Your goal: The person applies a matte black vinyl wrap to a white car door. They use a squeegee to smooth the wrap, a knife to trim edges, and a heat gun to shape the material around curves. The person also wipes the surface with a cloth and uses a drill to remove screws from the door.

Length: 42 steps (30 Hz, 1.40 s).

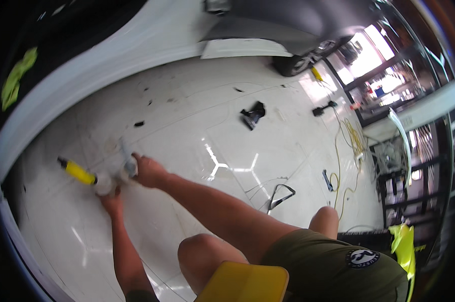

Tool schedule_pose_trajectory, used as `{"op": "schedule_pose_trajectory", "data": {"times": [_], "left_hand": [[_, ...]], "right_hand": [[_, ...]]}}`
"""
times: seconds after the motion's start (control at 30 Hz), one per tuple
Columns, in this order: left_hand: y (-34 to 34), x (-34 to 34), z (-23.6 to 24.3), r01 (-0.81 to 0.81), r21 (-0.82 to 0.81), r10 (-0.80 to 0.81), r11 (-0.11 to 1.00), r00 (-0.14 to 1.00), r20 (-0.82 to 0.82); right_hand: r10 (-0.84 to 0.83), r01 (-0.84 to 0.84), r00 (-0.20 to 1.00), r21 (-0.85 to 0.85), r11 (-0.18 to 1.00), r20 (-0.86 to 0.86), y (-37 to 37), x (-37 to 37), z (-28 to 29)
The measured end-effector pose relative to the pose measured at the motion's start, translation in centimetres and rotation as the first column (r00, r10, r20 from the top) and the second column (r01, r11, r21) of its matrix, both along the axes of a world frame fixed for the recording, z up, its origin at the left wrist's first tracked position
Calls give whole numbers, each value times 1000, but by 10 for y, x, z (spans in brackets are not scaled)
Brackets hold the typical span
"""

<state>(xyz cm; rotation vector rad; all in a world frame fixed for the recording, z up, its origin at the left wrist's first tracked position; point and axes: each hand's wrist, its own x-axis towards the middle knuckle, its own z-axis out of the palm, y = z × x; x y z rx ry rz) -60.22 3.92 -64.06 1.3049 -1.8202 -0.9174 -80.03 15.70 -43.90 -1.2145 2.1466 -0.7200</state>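
Low over the glossy floor, both my hands are together around pale, blurred things. My right hand (151,172) is closed at the edge of a whitish, rounded piece (130,167), whose kind I cannot make out. Below and left of it, my left hand (112,200) reaches up, its fingers closed against the underside of a whitish, translucent rounded thing (104,184). A yellow cylinder with black ends (80,172) lies against that thing, pointing away to the upper left. Motion blur hides the fingertips and where the pale things meet.
A white car sill (81,75) curves along the left and top. On the white tiled floor (187,131) lie a black tool (253,116), a black triangular trim piece (281,197), a blue-grey tool (328,180) and a yellow hose (356,141). A yellow flat thing (245,283) juts up before me.
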Motion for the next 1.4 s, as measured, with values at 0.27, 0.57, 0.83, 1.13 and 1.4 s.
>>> {"op": "schedule_pose_trajectory", "data": {"times": [0.27,0.57,0.83,1.13,1.4], "left_hand": [[46,53,-4,24,230,-136,973,865,483],[177,59,150,-46,855,-437,517,845,310],[345,-140,356,-194,949,-644,247,699,310],[591,-530,582,197,908,-885,369,374,279],[651,-704,613,288,907,-952,306,125,281]], "right_hand": [[103,-89,994,250,964,-47,221,-154,39],[-741,734,669,-212,645,64,475,-476,192],[-686,882,322,57,468,652,692,-472,192],[-622,767,-527,639,-57,578,981,-405,289],[-800,976,-108,215,27,590,1032,-679,417]]}}
